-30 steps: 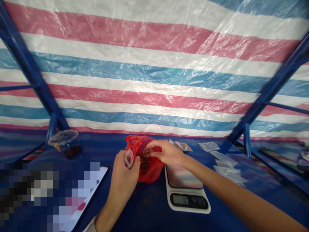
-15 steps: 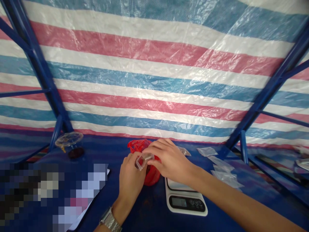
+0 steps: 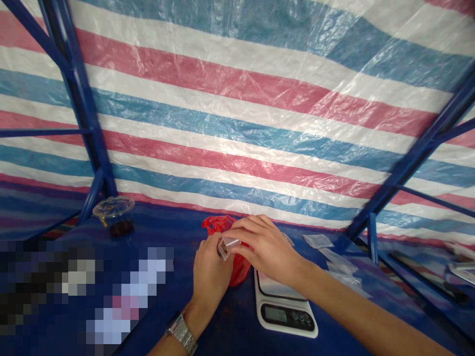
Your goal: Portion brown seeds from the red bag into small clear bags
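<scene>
Close together over the blue table, my left hand (image 3: 212, 264) has its fingers curled round a small clear plastic bag (image 3: 223, 248), whose mouth gapes upward. My right hand (image 3: 265, 244) reaches in from the right, thumb and fingers pinching a shiny, pale strip at the bag's mouth. Whether that strip is the bag's own edge or a separate piece I cannot tell. Behind and below both hands sits a crumpled red plastic bag (image 3: 241, 271), its contents mostly hidden. A white digital scale (image 3: 285, 321) lies under my right forearm, its plate partly covered.
Several flat clear plastic bags (image 3: 343, 267) lie to the right. A lidded clear plastic bowl (image 3: 114, 217) with dark contents stands at the back left. Blurred-out items cover the left front. Blue metal posts (image 3: 89, 118) and a striped tarp (image 3: 237, 123) enclose the table (image 3: 159, 222).
My view has tilted and shifted slightly, so the hands appear a little further right. The small bag's mouth looks narrower, and my right fingers remain at its edge.
</scene>
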`<state>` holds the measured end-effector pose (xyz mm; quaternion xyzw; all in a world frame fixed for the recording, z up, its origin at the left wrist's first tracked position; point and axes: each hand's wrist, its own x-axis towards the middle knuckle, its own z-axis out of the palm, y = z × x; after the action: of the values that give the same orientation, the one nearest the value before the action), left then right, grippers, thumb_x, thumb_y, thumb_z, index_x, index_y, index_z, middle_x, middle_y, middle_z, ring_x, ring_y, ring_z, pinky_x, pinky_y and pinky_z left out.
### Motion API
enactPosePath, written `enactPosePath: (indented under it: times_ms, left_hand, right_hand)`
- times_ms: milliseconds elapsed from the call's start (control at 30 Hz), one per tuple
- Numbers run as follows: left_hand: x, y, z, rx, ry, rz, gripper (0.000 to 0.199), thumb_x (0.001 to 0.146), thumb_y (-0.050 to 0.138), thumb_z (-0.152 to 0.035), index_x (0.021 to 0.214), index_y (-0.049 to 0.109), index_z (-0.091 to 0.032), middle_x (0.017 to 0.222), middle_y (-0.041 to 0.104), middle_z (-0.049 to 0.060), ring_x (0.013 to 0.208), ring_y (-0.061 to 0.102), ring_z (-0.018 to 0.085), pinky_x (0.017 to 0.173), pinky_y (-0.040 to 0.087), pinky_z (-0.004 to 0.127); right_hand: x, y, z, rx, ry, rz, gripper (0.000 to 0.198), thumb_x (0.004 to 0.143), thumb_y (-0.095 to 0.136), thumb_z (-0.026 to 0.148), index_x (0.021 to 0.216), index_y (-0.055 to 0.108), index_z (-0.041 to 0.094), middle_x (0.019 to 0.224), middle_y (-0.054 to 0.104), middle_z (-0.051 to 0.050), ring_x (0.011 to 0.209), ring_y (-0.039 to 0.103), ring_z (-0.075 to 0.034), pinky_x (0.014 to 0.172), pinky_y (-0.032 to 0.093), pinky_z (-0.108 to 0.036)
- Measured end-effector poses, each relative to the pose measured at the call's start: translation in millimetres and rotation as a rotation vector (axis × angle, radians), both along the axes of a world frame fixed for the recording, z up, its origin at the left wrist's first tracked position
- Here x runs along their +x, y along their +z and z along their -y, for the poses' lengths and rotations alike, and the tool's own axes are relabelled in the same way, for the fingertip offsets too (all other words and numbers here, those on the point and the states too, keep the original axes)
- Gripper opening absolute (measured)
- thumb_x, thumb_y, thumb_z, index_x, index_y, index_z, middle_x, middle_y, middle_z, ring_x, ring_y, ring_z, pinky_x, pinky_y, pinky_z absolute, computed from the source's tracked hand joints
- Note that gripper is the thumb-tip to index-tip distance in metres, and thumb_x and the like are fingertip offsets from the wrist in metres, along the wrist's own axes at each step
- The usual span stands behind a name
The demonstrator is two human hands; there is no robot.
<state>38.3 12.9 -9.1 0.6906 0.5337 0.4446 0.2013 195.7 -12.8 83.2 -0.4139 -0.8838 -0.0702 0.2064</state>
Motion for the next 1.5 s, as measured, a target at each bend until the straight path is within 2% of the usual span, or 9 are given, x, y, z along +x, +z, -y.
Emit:
enactPosePath:
  times_ms: [267,433,567,667,867,1100,1300,1433,1500]
  left_hand:
    - [0.2,-0.7,-1.7,0.003,0.020,0.054,0.004,0.091,0.061,-0.023,0.095,0.062,-0.022,0.088,0.068,0.003,0.084,0.061,0.024,0.074,0.042,0.031]
    - [-4.7,3.5,-3.3,0.053,0.215,0.039,0.005,0.093,0.058,-0.019,0.092,0.054,-0.022,0.089,0.063,0.004,0.089,0.057,0.026,0.078,0.040,0.035]
    - [-6.7,4.8,-2.9,0.069,0.305,0.027,0.017,0.090,0.056,-0.010,0.099,0.049,-0.022,0.098,0.060,0.005,0.101,0.055,0.028,0.086,0.040,0.039]
    - [-4.5,3.8,-1.3,0.080,0.260,0.012,0.023,0.088,0.058,-0.009,0.104,0.047,-0.023,0.099,0.058,0.004,0.107,0.055,0.029,0.092,0.041,0.043]
    - [1.3,1.1,5.6,0.133,0.156,-0.082,0.027,0.090,0.052,-0.011,0.114,0.047,-0.022,0.105,0.058,0.005,0.107,0.054,0.029,0.092,0.043,0.045]
    - [10.0,0.9,15.5,0.169,0.124,-0.232,0.036,0.087,0.054,-0.011,0.121,0.047,-0.021,0.111,0.058,0.009,0.107,0.052,0.031,0.091,0.043,0.046]
    - [21.3,-3.6,20.6,0.169,0.088,-0.289,0.048,0.081,0.057,-0.007,0.127,0.049,-0.021,0.116,0.060,0.010,0.111,0.052,0.032,0.093,0.043,0.049]
    - [25.9,-11.1,17.8,0.202,0.025,-0.265,0.043,0.089,0.060,-0.021,0.131,0.050,-0.022,0.120,0.061,0.011,0.115,0.055,0.033,0.095,0.045,0.051]
    - [27.6,-11.9,18.7,0.208,-0.023,-0.260,0.052,0.091,0.064,-0.031,0.140,0.047,-0.024,0.123,0.061,0.012,0.117,0.055,0.034,0.097,0.046,0.053]
  right_hand:
    - [1.7,-2.8,-4.5,0.035,-0.017,-0.082,0.029,0.100,0.067,0.030,0.129,0.068,0.028,0.121,0.072,-0.006,0.112,0.062,-0.024,0.098,0.043,-0.040]
    - [2.1,-21.8,-21.3,-0.024,-0.171,-0.164,0.022,0.095,0.072,0.027,0.117,0.072,0.025,0.117,0.074,-0.007,0.111,0.064,-0.026,0.099,0.044,-0.044]
    - [-4.0,-37.5,-28.3,-0.104,-0.118,-0.158,0.036,0.093,0.069,0.018,0.128,0.069,0.025,0.126,0.072,-0.007,0.119,0.062,-0.025,0.107,0.043,-0.045]
    - [-9.2,-33.1,-19.0,-0.085,-0.057,-0.262,0.043,0.097,0.064,0.018,0.139,0.061,0.027,0.136,0.066,-0.007,0.126,0.058,-0.023,0.110,0.043,-0.042]
    - [-8.6,-15.0,10.8,-0.168,0.076,-0.282,0.016,0.097,0.068,0.029,0.114,0.068,0.027,0.117,0.071,-0.003,0.112,0.064,-0.020,0.103,0.044,-0.036]
    - [7.9,-26.9,18.3,-0.172,-0.055,-0.209,0.018,0.096,0.071,0.034,0.112,0.069,0.026,0.107,0.071,-0.003,0.101,0.066,-0.021,0.092,0.047,-0.034]
    - [30.3,-37.9,15.2,-0.113,0.047,-0.165,0.015,0.102,0.063,0.039,0.101,0.071,0.026,0.095,0.071,-0.002,0.090,0.066,-0.019,0.087,0.045,-0.034]
    - [49.0,-43.3,12.2,-0.096,0.060,-0.311,0.016,0.105,0.058,0.034,0.101,0.070,0.024,0.096,0.073,-0.003,0.090,0.067,-0.019,0.085,0.046,-0.033]
    - [62.5,-43.0,11.5,-0.134,0.047,-0.456,0.015,0.105,0.057,0.032,0.103,0.069,0.023,0.098,0.073,-0.004,0.092,0.067,-0.019,0.084,0.048,-0.032]
